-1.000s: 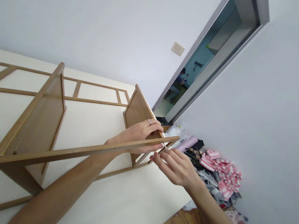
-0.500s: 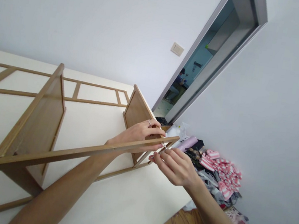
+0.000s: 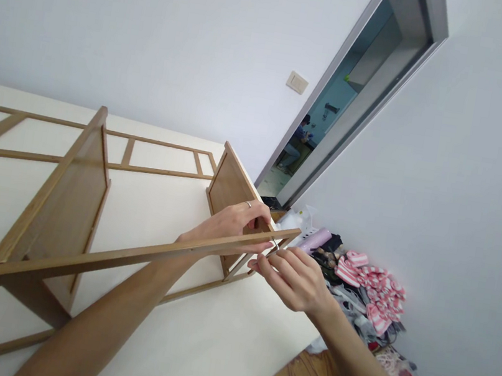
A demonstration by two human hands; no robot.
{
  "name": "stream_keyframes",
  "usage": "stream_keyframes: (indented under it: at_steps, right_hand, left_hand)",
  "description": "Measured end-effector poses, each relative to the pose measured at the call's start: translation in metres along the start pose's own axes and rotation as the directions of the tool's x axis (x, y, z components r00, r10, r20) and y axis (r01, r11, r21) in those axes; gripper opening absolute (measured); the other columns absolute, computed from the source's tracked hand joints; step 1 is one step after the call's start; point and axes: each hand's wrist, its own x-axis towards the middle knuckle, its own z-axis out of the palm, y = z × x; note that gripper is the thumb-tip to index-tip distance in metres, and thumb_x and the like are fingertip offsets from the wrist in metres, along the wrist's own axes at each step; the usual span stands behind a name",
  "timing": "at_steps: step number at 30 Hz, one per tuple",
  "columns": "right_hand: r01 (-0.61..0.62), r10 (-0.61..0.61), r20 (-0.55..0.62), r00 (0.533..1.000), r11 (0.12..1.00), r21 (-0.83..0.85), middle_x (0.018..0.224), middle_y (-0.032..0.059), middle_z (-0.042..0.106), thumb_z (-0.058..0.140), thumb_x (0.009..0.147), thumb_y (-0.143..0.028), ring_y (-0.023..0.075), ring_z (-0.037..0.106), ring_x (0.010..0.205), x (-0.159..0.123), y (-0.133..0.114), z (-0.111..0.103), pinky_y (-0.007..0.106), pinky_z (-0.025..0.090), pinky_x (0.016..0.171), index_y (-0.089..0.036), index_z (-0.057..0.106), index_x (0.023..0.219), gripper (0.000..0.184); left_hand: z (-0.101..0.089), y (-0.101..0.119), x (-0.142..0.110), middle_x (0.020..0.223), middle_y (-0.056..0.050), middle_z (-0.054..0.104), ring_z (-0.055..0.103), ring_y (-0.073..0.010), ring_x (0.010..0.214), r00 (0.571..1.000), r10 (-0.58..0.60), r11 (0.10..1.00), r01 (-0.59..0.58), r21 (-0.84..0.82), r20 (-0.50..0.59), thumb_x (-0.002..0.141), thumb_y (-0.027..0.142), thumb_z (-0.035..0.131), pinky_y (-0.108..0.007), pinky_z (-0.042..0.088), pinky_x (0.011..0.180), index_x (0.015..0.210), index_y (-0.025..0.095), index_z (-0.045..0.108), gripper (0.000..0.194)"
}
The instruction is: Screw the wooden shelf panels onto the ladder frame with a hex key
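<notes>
Rail (image 3: pixel 127 257) before left fingers (image 3: pixel 261 209), just beside right fingers (image 3: pixel 288 261).

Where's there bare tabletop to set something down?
Two patches of white tabletop are bare: one between the left forearm and the table's near right edge, another between the two wooden panels, behind the long rail. It's crowded at the rail's right end, where the left hand and right hand are close together.
</notes>
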Motion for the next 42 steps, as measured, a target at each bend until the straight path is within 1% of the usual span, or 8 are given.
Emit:
stream_keyframes:
  at_steps: [8, 12, 16, 21, 28, 33, 37, 42]
  right_hand:
    - [-0.003, 0.003, -0.01, 1.0, 1.0, 0.0, 0.075, 0.0003, 0.068, 0.068, 0.1, -0.013, 0.0131, 0.061, 0.07, 0.006, -0.001, 0.0, 0.031, 0.044, 0.062, -0.015, 0.069, 0.102, 0.003]
    - [-0.002, 0.002, 0.003, 1.0, 1.0, -0.002, 0.075, 0.0011, 0.068, 0.065, 0.101, -0.012, 0.0133, 0.06, 0.069, 0.006, -0.003, -0.002, 0.032, 0.044, 0.062, -0.013, 0.069, 0.102, 0.004]
    - [0.002, -0.002, 0.026, 1.0, 1.0, -0.011, 0.077, 0.0005, 0.069, 0.066, 0.1, -0.012, 0.0126, 0.06, 0.069, 0.006, -0.004, -0.005, 0.031, 0.045, 0.063, -0.016, 0.07, 0.102, 0.006]
    - [0.009, -0.009, -0.001, 1.0, 1.0, -0.026, 0.079, 0.0017, 0.069, 0.069, 0.097, -0.012, 0.0131, 0.061, 0.073, 0.009, -0.004, -0.003, 0.03, 0.047, 0.066, -0.016, 0.073, 0.101, 0.006]
    - [0.006, -0.006, 0.006, 1.0, 0.999, 0.035, 0.101, 0.0102, 0.076, 0.061, 0.098, -0.008, 0.0143, 0.066, 0.078, 0.009, -0.007, -0.004, 0.03, 0.053, 0.071, -0.011, 0.073, 0.106, 0.015]
    - [0.02, -0.021, 0.022, 1.0, 0.999, 0.035, 0.107, 0.0102, 0.079, 0.063, 0.099, -0.009, 0.0157, 0.072, 0.09, 0.012, -0.009, -0.01, 0.031, 0.06, 0.082, -0.011, 0.074, 0.113, 0.018]
    - [0.037, -0.038, 0.019, 0.999, 0.999, 0.017, 0.104, 0.0087, 0.08, 0.059, 0.101, -0.008, 0.0154, 0.071, 0.086, 0.016, -0.01, -0.011, 0.03, 0.059, 0.077, -0.011, 0.075, 0.111, 0.019]
    - [0.026, -0.026, 0.027, 0.999, 1.0, 0.015, 0.108, 0.013, 0.081, 0.056, 0.102, -0.008, 0.0177, 0.072, 0.084, 0.023, -0.01, -0.011, 0.032, 0.057, 0.072, -0.007, 0.074, 0.114, 0.021]
  left_hand:
    - [0.002, -0.002, -0.001, 0.117, -0.005, 0.069, 0.062, -0.0149, 0.088, 1.0, -0.009, 1.0, 0.009, -0.022, -0.016, 0.092, 0.031, 0.073, -0.03, 0.054, 0.084, 0.102, 0.022, 0.058, 0.019]
    - [0.004, -0.004, -0.001, 0.115, -0.004, 0.067, 0.062, -0.0144, 0.088, 1.0, 0.009, 0.999, -0.01, -0.04, -0.03, 0.091, 0.029, 0.073, -0.029, 0.053, 0.082, 0.102, 0.023, 0.058, 0.02]
    - [0.005, -0.004, -0.002, 0.117, -0.004, 0.067, 0.062, -0.0144, 0.086, 0.999, -0.017, 0.999, 0.016, -0.043, -0.03, 0.09, 0.029, 0.073, -0.029, 0.053, 0.082, 0.101, 0.023, 0.057, 0.02]
    - [0.005, -0.004, -0.002, 0.118, -0.004, 0.067, 0.063, -0.0156, 0.09, 0.999, -0.032, 0.998, 0.03, -0.059, -0.024, 0.089, 0.029, 0.074, -0.03, 0.053, 0.084, 0.101, 0.022, 0.058, 0.021]
    - [0.004, -0.005, -0.002, 0.116, -0.004, 0.067, 0.064, -0.0172, 0.093, 0.999, -0.05, 0.996, 0.049, -0.079, -0.019, 0.09, 0.031, 0.074, -0.031, 0.053, 0.085, 0.101, 0.023, 0.059, 0.021]
    - [0.006, -0.007, -0.002, 0.117, -0.003, 0.067, 0.063, -0.0162, 0.09, 0.998, -0.052, 0.994, 0.049, -0.1, -0.036, 0.087, 0.03, 0.077, -0.03, 0.053, 0.084, 0.101, 0.023, 0.061, 0.022]
    - [0.008, -0.007, -0.002, 0.115, -0.003, 0.067, 0.062, -0.016, 0.09, 0.999, -0.03, 0.994, 0.026, -0.109, -0.041, 0.087, 0.029, 0.077, -0.03, 0.052, 0.083, 0.102, 0.023, 0.06, 0.023]
    - [0.006, -0.006, -0.001, 0.113, -0.004, 0.068, 0.062, -0.0163, 0.089, 0.999, -0.038, 0.994, 0.034, -0.099, -0.036, 0.091, 0.031, 0.073, -0.03, 0.051, 0.082, 0.098, 0.022, 0.059, 0.018]
